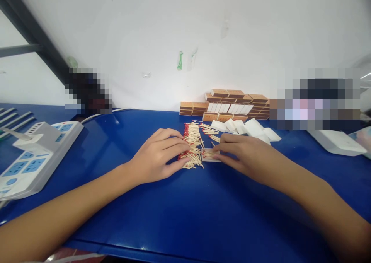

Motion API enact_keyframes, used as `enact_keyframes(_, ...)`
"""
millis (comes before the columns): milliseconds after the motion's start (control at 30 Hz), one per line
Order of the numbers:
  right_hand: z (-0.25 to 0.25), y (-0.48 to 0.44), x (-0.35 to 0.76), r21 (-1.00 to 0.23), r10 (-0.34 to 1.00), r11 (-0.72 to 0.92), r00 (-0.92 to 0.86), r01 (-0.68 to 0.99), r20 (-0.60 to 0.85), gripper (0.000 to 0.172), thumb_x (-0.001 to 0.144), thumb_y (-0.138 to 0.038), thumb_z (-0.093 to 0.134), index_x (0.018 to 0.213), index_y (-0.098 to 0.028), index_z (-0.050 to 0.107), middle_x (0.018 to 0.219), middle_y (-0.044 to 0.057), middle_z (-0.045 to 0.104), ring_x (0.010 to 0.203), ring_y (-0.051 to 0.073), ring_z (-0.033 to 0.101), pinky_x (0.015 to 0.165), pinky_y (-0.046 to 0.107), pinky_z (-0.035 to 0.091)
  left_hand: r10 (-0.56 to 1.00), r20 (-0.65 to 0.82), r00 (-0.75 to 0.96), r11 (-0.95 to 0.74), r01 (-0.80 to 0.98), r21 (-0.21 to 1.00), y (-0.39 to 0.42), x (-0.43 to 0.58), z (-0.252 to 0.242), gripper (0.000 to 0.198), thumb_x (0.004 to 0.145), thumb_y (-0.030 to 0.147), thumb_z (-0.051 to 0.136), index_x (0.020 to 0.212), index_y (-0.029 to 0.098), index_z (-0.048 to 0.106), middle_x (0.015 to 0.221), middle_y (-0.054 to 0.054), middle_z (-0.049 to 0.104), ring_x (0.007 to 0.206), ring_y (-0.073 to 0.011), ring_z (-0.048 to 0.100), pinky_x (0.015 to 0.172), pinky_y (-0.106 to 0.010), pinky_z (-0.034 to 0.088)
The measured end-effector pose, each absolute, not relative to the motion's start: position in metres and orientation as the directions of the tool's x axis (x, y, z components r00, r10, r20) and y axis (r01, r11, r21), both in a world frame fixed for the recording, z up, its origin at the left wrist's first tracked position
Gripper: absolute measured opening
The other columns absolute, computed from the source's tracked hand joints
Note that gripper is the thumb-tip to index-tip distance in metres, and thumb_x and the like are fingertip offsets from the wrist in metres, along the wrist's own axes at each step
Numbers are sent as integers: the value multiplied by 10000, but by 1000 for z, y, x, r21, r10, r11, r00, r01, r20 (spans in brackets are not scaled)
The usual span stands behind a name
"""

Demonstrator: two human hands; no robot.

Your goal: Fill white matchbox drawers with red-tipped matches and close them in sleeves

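Note:
A loose pile of red-tipped matches [193,133] lies on the blue table in front of me. My left hand [158,152] rests at the pile's left side, thumb and fingers apart, with the fingertips touching the matches. Just right of the pile is a small white matchbox tray [211,160] with some matches inside. My right hand [246,152] has its thumb and fingers closed at the tray's right end, fingertips over its edge. Whether those fingertips also pinch matches is hidden.
Brown matchboxes [223,116] are stacked against the wall. Several white empty trays [255,127] lie in a heap behind my right hand. A white power strip [43,154] with a plug stands at the left. A white box-shaped object [336,141] lies at the right.

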State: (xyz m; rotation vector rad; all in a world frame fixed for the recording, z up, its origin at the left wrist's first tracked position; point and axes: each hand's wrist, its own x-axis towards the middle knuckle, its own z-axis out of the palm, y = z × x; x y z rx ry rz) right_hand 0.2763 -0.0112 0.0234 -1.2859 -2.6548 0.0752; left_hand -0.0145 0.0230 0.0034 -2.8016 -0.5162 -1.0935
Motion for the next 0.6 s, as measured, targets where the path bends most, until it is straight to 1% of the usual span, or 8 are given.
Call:
enact_keyframes(100,26,-12,279,-215,791,612,-592,762,153,234,1037,-413,606,1043,-246,770,924,43,673,788,190,638,677,325,426,277,671,688,-939,341,38,23,-15,4,263,935,249,761,1178,163,713,1082,-65,798,1089,-248,681,936,-416,568)
enact_keyframes(167,26,-12,278,-255,798,601,-589,758,131,204,1018,-417,638,1020,-256,763,926,33,678,768,178,631,667,317,426,275,671,688,-940,340,36,22,-15,4,259,935,245,758,1177,164,713,1078,-66,798,1092,-249,683,932,-417,569)
enact_keyframes(333,22,-10,275,-259,800,598,-587,759,126,211,1047,-312,571,950,-221,734,924,44,686,773,177,632,679,323,434,265,677,686,-941,338,27,22,-16,3,244,940,245,748,1172,174,716,1072,-71,800,1095,-252,687,927,-424,570)
enact_keyframes(400,20,-9,275,-265,807,587,-579,765,116,199,1043,-299,568,951,-216,723,934,43,691,782,179,634,687,326,438,263,675,689,-942,335,26,23,-16,3,238,938,242,751,1163,173,717,1078,-71,800,1101,-255,686,928,-426,570)
enact_keyframes(500,19,-9,277,-287,822,562,-563,776,86,235,1055,-345,548,937,-222,710,937,42,694,801,184,633,712,332,444,259,676,690,-945,327,27,23,-15,3,225,937,239,752,1148,170,718,1074,-66,802,1097,-252,688,931,-424,572)
enact_keyframes(600,22,-11,278,-314,840,528,-541,789,53,319,1061,-461,524,919,-240,705,910,37,704,803,193,634,709,333,438,253,681,687,-945,325,24,23,-15,4,222,930,237,762,1136,168,719,1069,-58,804,1081,-251,691,930,-422,573)
